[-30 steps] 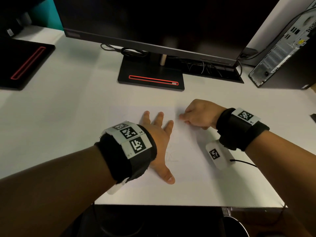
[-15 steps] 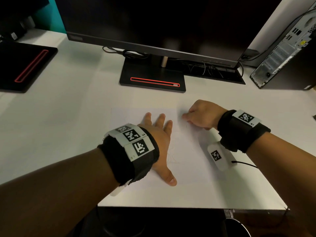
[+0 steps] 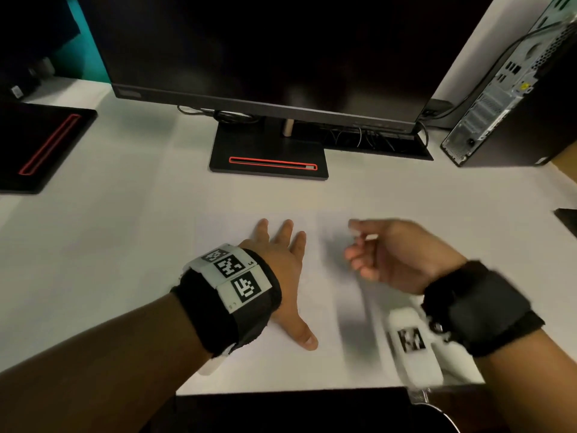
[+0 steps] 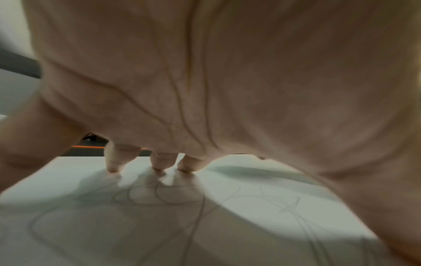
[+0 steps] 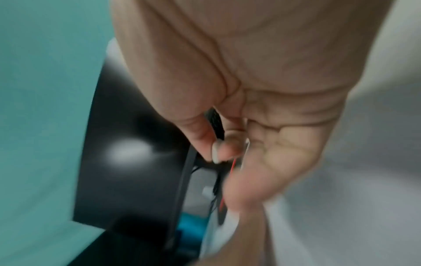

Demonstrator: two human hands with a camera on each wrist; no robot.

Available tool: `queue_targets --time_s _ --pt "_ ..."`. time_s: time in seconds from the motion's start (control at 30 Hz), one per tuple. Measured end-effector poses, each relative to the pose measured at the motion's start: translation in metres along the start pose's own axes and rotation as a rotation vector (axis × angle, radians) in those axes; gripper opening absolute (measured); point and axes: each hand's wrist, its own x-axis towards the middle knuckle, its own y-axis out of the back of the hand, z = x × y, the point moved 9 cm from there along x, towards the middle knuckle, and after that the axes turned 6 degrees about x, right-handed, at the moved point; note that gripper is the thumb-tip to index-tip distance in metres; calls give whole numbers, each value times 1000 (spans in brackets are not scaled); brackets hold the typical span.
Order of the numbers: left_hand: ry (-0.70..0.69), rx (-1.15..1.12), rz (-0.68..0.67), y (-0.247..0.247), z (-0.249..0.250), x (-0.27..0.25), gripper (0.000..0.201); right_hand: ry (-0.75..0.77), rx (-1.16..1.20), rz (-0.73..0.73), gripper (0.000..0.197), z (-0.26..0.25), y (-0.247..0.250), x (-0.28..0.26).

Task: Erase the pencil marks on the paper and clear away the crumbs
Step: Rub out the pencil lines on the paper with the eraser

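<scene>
A white sheet of paper (image 3: 331, 364) lies on the white desk near its front edge. Faint pencil loops (image 4: 159, 196) show on it under my left palm. My left hand (image 3: 281, 254) lies flat on the sheet's left part with fingers spread, the fingertips (image 4: 114, 162) pressing down. My right hand (image 3: 356, 239) is lifted off the paper, blurred, turned with the palm facing left. Its thumb and forefinger seem to pinch a small white eraser (image 5: 217, 151); the other fingers curl loosely. No crumbs are visible.
A dark monitor (image 3: 265, 57) on a black stand base (image 3: 268, 157) fills the back of the desk. A computer tower (image 3: 515, 104) stands at the right and a black pad (image 3: 40, 145) at the left. The desk's front edge (image 3: 281, 390) runs just below my wrists.
My right hand has risen from the paper's upper right part, rolled palm-left and loosened from a tight fist. The left hand stays flat on the sheet.
</scene>
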Motion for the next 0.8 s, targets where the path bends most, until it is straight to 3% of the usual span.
queue_targets --time_s 0.07,0.13,0.23,0.3,0.37,0.5,0.57,0.63,0.7,0.73,0.8 --pt "2 10 7 0 0 1 162 -171 98 -196 30 41 -32 -17" --pt "7 21 1 0 0 1 162 -179 214 -253 28 56 -42 -16" --pt "6 23 -8 -1 1 0 161 139 781 52 31 33 13 3" --pt "5 26 -9 -1 0 -1 160 344 1004 237 30 20 45 -3" --pt "4 21 -12 -1 0 -1 160 368 999 213 31 17 37 -13" --pt "-23 22 -29 -3 7 -4 161 32 509 -133 34 48 -39 -20" --pt "-35 32 -34 -7 11 -6 161 -30 441 -204 33 57 -50 -18" --pt "-37 37 -26 -10 12 -7 162 59 701 -68 35 46 -23 -5" --pt "-39 44 -26 -10 11 -9 162 266 993 162 31 30 21 0" --pt "-44 42 -32 -11 12 -9 163 367 1051 245 27 23 39 -6" --pt "-50 43 -32 -11 13 -8 163 467 997 241 22 12 43 -19"
